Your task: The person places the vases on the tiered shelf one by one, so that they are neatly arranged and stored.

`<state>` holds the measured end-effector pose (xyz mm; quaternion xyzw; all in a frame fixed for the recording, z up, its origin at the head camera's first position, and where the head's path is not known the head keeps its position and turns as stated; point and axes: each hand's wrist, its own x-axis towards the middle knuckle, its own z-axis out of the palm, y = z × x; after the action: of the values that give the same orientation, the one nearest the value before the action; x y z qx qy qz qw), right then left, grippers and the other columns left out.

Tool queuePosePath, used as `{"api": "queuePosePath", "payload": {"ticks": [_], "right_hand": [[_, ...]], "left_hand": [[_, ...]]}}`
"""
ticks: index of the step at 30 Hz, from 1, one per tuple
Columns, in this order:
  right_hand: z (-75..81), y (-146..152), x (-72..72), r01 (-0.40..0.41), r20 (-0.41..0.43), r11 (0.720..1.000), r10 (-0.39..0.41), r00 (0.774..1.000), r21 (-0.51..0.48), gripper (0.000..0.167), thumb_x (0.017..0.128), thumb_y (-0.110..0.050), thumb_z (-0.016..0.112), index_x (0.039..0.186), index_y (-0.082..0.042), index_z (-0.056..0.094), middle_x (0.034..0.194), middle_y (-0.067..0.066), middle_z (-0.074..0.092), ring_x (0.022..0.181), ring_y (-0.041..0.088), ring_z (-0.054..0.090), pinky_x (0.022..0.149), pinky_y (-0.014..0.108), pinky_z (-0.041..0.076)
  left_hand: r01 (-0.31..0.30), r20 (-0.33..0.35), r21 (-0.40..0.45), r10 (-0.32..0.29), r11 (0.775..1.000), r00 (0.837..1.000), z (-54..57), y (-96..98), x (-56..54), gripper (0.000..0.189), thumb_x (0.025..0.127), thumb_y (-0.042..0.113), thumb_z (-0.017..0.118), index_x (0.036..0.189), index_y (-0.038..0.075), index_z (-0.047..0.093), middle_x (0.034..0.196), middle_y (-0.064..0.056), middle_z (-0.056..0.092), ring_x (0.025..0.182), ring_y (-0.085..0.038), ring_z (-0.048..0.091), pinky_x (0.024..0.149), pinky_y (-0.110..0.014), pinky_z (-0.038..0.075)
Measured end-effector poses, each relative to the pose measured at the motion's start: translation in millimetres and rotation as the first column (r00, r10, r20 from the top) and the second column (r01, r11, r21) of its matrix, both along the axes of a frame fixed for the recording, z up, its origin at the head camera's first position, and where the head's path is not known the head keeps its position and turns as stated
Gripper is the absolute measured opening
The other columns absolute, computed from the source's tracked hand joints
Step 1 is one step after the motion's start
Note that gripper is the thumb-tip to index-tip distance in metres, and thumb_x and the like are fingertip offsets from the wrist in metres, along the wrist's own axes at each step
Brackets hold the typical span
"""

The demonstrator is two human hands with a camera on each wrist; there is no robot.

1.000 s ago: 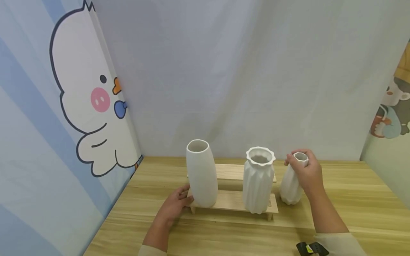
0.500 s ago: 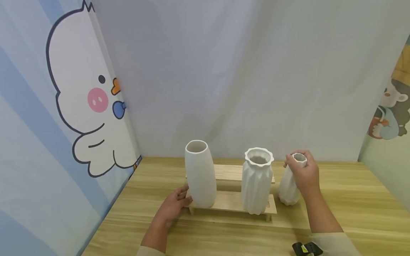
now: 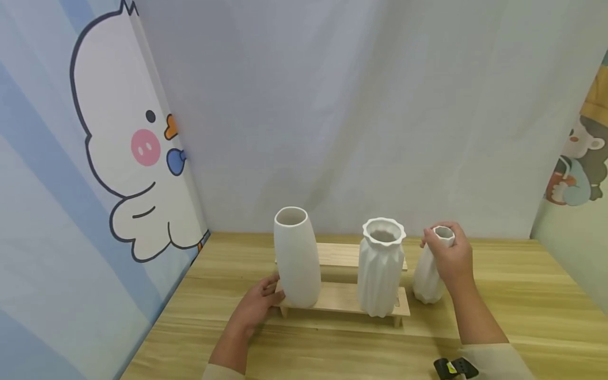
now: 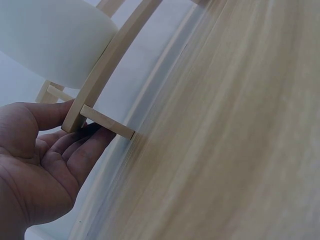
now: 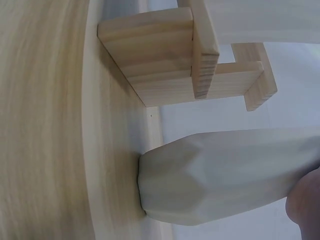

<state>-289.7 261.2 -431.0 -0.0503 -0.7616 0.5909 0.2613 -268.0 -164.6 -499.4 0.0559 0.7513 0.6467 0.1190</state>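
Observation:
My right hand (image 3: pixel 453 256) grips a slim white faceted vase (image 3: pixel 428 279) round its neck, at the right of the stand. In the right wrist view this vase (image 5: pixel 215 175) has its base on the table. My left hand (image 3: pixel 258 303) holds the left end of the two-step wooden stand (image 3: pixel 339 297). The left wrist view shows the thumb at the edge of the board (image 4: pixel 107 65) and the fingers under it. A tall smooth white vase (image 3: pixel 297 264) stands on the lower step's left part. Near its right end stands a wider pleated white vase (image 3: pixel 381 277) with a scalloped rim.
The wood-grain table (image 3: pixel 328 351) runs back to a pale curtain (image 3: pixel 356 116). A cartoon-printed cloth (image 3: pixel 119 132) closes the left side, and another printed panel (image 3: pixel 575 174) the right. A black strap (image 3: pixel 455 368) is round the right sleeve.

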Motion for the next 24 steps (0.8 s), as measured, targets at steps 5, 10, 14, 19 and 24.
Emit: {"api": "queuePosePath", "payload": {"ticks": [5,10,14,19,24], "right_hand": [[-0.5,0.1,0.8,0.002,-0.003,1.0,-0.002,1.0,-0.01,0.016,0.093,-0.029,0.068,0.098,-0.017,0.058,0.074,-0.008,0.069,0.071,0.009,0.062,0.066,0.024,0.047],[0.0,-0.5,2.2,0.005,-0.013,1.0,-0.005,1.0,-0.011,0.016,0.092,-0.03,0.068,0.097,-0.018,0.059,0.075,-0.006,0.069,0.071,0.008,0.061,0.065,0.024,0.046],[0.1,-1.7,5.3,0.007,-0.013,1.0,-0.007,1.0,-0.005,0.019,0.092,-0.032,0.069,0.098,-0.016,0.059,0.075,-0.007,0.069,0.073,0.009,0.061,0.066,0.025,0.047],[-0.3,-3.5,9.4,0.025,-0.02,0.999,-0.025,0.999,0.021,0.021,0.093,-0.033,0.068,0.099,-0.015,0.058,0.078,-0.005,0.069,0.076,0.01,0.062,0.07,0.025,0.046],[0.8,-2.2,12.7,0.023,-0.014,0.999,-0.022,1.0,0.045,0.023,0.093,-0.035,0.067,0.1,-0.015,0.058,0.08,-0.002,0.07,0.077,0.01,0.062,0.071,0.025,0.046]], "left_hand": [[-0.005,0.003,0.0,0.005,1.0,1.0,0.6,-0.2,0.8,0.064,0.097,0.028,0.063,0.15,0.006,0.036,0.15,-0.024,0.042,0.128,-0.035,0.053,0.098,-0.046,0.05],[0.001,0.002,0.009,-0.001,1.0,1.0,0.8,-0.6,0.9,0.063,0.097,0.028,0.063,0.15,0.007,0.037,0.15,-0.023,0.041,0.129,-0.035,0.052,0.098,-0.046,0.05],[-0.001,-0.001,0.004,0.001,1.0,1.0,0.3,-1.3,0.3,0.063,0.097,0.027,0.063,0.15,0.006,0.036,0.15,-0.024,0.042,0.128,-0.036,0.053,0.098,-0.046,0.05],[-0.006,-0.005,0.01,0.006,1.0,1.0,0.2,-1.6,0.1,0.063,0.096,0.026,0.064,0.15,0.006,0.037,0.149,-0.024,0.043,0.128,-0.036,0.053,0.097,-0.046,0.05],[-0.001,-0.009,0.011,0.001,1.0,1.0,0.6,-0.2,0.4,0.063,0.097,0.025,0.063,0.15,0.005,0.036,0.149,-0.024,0.043,0.129,-0.036,0.053,0.098,-0.046,0.05]]}}
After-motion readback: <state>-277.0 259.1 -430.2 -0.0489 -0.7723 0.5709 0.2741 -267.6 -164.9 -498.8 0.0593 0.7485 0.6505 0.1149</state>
